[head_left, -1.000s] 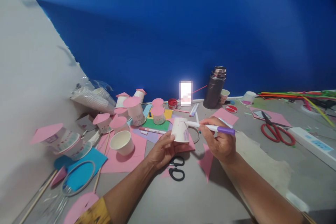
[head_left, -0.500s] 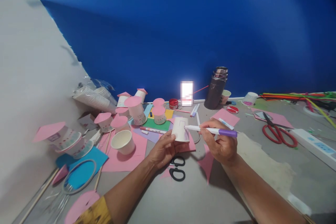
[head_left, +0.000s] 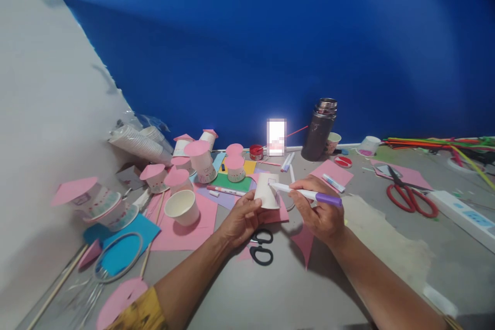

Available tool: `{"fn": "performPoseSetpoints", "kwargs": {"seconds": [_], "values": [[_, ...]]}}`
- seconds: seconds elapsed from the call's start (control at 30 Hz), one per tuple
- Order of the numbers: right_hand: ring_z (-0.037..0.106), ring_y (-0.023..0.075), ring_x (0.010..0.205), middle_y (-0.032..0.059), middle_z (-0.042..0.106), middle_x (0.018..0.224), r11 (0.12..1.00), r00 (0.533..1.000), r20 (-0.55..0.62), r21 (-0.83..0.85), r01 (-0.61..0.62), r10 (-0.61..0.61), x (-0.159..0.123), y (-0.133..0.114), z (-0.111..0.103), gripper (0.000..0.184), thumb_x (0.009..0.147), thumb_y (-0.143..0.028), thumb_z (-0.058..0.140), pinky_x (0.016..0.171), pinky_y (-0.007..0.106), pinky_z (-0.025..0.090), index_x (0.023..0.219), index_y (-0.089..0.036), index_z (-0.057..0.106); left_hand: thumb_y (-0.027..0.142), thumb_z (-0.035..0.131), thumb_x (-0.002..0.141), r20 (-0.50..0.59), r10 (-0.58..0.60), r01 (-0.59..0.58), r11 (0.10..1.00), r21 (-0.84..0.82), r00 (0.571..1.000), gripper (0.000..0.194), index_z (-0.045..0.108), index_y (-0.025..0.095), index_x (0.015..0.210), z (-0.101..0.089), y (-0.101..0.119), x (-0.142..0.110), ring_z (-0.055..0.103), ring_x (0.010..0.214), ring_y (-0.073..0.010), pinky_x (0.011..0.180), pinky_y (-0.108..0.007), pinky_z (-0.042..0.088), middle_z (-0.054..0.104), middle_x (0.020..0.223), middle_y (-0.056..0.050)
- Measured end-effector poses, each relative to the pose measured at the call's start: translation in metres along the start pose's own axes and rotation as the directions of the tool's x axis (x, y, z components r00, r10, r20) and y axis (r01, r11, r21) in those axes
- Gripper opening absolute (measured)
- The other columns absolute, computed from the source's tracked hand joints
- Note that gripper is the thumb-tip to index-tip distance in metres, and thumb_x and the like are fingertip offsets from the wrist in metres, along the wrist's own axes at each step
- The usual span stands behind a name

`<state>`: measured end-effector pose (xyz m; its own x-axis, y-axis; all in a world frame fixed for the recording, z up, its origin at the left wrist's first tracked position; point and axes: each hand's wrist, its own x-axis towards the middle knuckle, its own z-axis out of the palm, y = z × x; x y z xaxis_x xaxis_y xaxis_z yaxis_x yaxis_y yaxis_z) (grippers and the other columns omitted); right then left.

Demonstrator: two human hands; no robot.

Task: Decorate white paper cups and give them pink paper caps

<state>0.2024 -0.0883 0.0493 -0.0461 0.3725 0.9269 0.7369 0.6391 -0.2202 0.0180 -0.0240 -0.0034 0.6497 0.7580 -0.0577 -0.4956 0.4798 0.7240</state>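
The fingers of the left hand (head_left: 243, 220) are curled around the lower part of a white paper cup (head_left: 263, 195), thumb pressed on its side near the rim. The cup is upside down, narrow base up, held above the worktop (head_left: 240, 296) and leaning slightly. The fingers of the right hand (head_left: 320, 214) are pinched around a white marker with a purple end (head_left: 309, 194); its tip is at the cup's side, by a purple drawn outline.

Left of the left fingers, a mouth-up paper cup (head_left: 181, 209) stands on pink paper (head_left: 204, 216), its pale inside showing. Beyond those fingers and to their left, several upturned cups carry pink paper tops, among them a tall one (head_left: 201, 165) with marks around its lower edge. Farther that way lies a stack of nested cups (head_left: 135, 144) in clear plastic.

Straight beyond the left fingers sits a small red tin (head_left: 256, 152); at this size I can't tell what it holds. Beyond the right fingers stands a dark flask (head_left: 318, 134), with a patterned cup (head_left: 333, 143) just behind it. Black-handled scissors (head_left: 261, 253) lie just below the left fingers, and red-handled scissors (head_left: 412, 198) well to the right of the right ones.
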Motion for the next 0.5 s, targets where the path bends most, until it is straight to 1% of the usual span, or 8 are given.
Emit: {"fn": "performPoseSetpoints", "kwargs": {"seconds": [0.1,0.23,0.33,0.5], "values": [[0.064,0.0176,0.066,0.0036,0.072,0.077,1.0,1.0,0.012,0.006,-0.001,0.001,-0.001,0.0,0.0002,0.011,0.095,-0.013,0.058,0.061,0.031,0.052,0.096,-0.021,0.065,0.025,0.088,0.072,-0.002,0.001,-0.001,1.0,-0.003,1.0,0.042,0.073,0.013,0.109,-0.0001,0.0001,-0.0001,0.072,0.102,-0.0259,0.095,-0.041,0.058,0.077,0.11,-0.012],[0.064,0.0176,0.068,0.0034,0.072,0.077,1.0,0.999,0.042,0.017,-0.009,0.008,-0.0031,0.0003,0.0003,0.01,0.095,-0.012,0.058,0.063,0.03,0.052,0.097,-0.021,0.063,0.026,0.089,0.071,-0.018,-0.004,0.004,1.0,-0.007,1.0,0.043,0.074,0.013,0.109,-0.003,-0.0011,0.0006,0.072,0.099,-0.0242,0.09,-0.037,0.059,0.077,0.106,-0.011],[0.063,0.017,0.066,0.0027,0.072,0.076,1.0,0.998,0.056,0.017,-0.008,0.007,-0.0035,0.0001,0.0004,0.011,0.096,-0.012,0.057,0.061,0.03,0.05,0.097,-0.022,0.062,0.025,0.089,0.072,-0.006,0.0,0.0,1.0,-0.01,1.0,0.046,0.074,0.012,0.113,-0.0046,-0.0018,0.0014,0.072,0.099,-0.0232,0.088,-0.035,0.059,0.077,0.106,-0.011],[0.063,0.0168,0.065,0.0025,0.071,0.075,1.0,0.999,0.052,0.012,-0.011,0.01,-0.0027,-0.0006,0.0005,0.01,0.095,-0.013,0.057,0.06,0.029,0.05,0.095,-0.022,0.061,0.026,0.088,0.073,0.02,0.005,-0.005,1.0,-0.016,1.0,0.046,0.074,0.013,0.115,-0.0043,-0.0018,0.0014,0.072,0.1,-0.0228,0.089,-0.035,0.059,0.078,0.107,-0.01]]}}
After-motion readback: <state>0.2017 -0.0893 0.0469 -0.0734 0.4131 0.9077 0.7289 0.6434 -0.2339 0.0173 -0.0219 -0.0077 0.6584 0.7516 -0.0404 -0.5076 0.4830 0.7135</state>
